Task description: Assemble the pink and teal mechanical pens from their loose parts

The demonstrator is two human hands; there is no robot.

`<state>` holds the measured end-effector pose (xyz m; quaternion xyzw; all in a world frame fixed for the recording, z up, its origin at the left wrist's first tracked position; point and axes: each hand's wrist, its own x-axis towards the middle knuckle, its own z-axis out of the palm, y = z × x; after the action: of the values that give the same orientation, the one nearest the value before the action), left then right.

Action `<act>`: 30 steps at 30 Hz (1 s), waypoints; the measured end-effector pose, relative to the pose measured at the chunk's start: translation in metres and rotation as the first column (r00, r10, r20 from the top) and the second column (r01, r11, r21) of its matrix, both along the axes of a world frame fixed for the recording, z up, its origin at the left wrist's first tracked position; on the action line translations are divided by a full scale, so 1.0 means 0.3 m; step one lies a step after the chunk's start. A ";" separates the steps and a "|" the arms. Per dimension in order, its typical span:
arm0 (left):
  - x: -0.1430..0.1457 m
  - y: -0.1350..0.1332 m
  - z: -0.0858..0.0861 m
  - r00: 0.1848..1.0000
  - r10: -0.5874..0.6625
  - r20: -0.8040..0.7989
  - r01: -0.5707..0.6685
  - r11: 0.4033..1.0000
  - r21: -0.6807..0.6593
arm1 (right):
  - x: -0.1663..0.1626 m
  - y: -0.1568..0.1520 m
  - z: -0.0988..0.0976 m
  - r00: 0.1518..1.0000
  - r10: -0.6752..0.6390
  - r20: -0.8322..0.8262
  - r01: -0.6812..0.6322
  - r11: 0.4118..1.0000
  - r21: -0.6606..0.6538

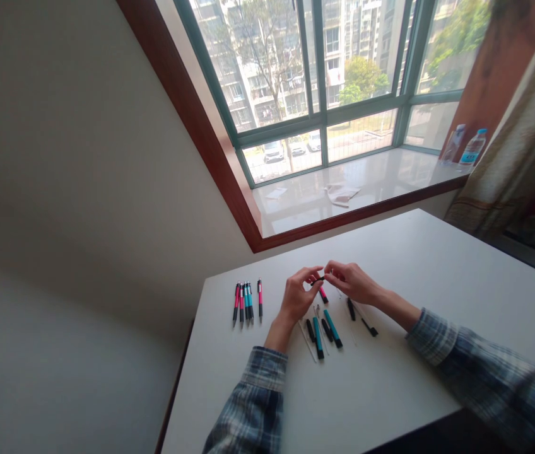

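Observation:
My left hand [298, 295] and my right hand [352, 281] meet above the white table [438, 265], fingers pinched together on a small black pen part [318, 280] held between them. A pink pen piece [323, 294] lies just below the hands. Under and before them lie loose pen parts: teal barrels [332, 328], black grips [351, 309] and thin refills. To the left, a neat row of assembled pink and teal pens [247, 302] rests on the table.
A wide windowsill [390, 176] behind the table carries folded paper [342, 194] and two water bottles [472, 148] at the right. A curtain [523, 145] hangs at the far right. A plain wall fills the left.

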<state>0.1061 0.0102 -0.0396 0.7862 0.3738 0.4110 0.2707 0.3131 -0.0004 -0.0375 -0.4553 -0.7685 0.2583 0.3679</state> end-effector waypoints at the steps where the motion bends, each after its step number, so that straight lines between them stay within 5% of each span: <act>1: 0.000 0.001 -0.003 1.000 0.000 0.006 0.000 1.000 -0.004 | 0.001 0.001 0.000 1.000 0.017 0.005 -0.017 1.000 0.000; 14: 0.013 -0.024 0.025 0.995 0.013 -0.103 -0.002 0.995 0.100 | -0.010 0.019 -0.026 1.000 0.001 0.011 -0.002 0.999 0.037; 21: 0.028 -0.050 0.050 0.969 0.082 -0.232 -0.017 0.963 0.270 | -0.034 0.014 -0.036 0.983 -0.090 -0.161 0.070 0.990 -0.126; 30: 0.017 -0.024 0.034 0.993 0.115 -0.039 -0.109 0.986 0.129 | -0.016 -0.010 0.001 0.998 0.010 -0.069 -0.008 0.999 0.033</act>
<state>0.1111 0.0031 -0.0295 0.7887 0.3968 0.4303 0.1881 0.3084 -0.0034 -0.0373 -0.4365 -0.7614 0.2632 0.4005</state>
